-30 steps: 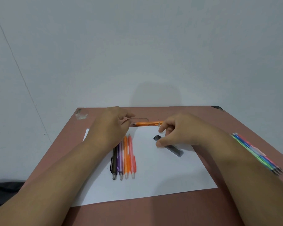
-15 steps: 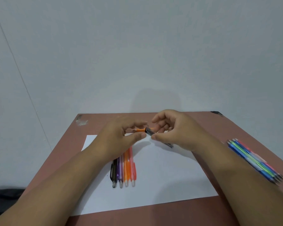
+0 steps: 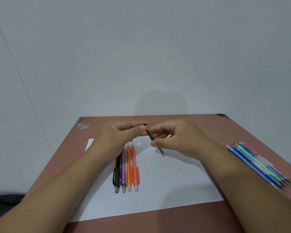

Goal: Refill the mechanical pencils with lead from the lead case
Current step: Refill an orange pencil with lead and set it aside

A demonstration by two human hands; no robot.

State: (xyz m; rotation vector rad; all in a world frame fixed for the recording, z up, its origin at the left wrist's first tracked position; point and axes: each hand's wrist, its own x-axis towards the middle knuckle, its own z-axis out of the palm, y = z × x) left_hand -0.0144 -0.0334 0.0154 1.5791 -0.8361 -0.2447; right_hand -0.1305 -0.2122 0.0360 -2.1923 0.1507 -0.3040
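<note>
A dark lead case [image 3: 154, 141] is pinched between the thumb and curled fingers of the right hand [image 3: 178, 140], above the white sheet [image 3: 171, 182] near the far middle of the desk [image 3: 208, 125]. The case is tilted: its upper end points up and to the left, toward the left hand [image 3: 119, 138], and its lower end juts out below the right thumb. The left hand's fingers are curled, with the thumb tip brought up just beside the top end of the case. A small stretch of an orange pencil [image 3: 144, 134] shows between the two hands, under the left thumb; it seems to be held by the left hand, but the grip itself is hidden behind the fingers. Whether the case's tip touches the pencil cannot be told.

On the sheet, below the left wrist, four pencils are laid side by side, touching: a black pencil [image 3: 117, 174], a purple pencil [image 3: 123, 172], a second orange one [image 3: 128, 170] and a pink pencil [image 3: 135, 170]. Their far ends are covered by the left hand.

At the right edge of the desk, off the sheet, a bundle of blue, green and pink pencils [image 3: 259, 165] is laid slantwise, partly hidden by the right forearm.
</note>
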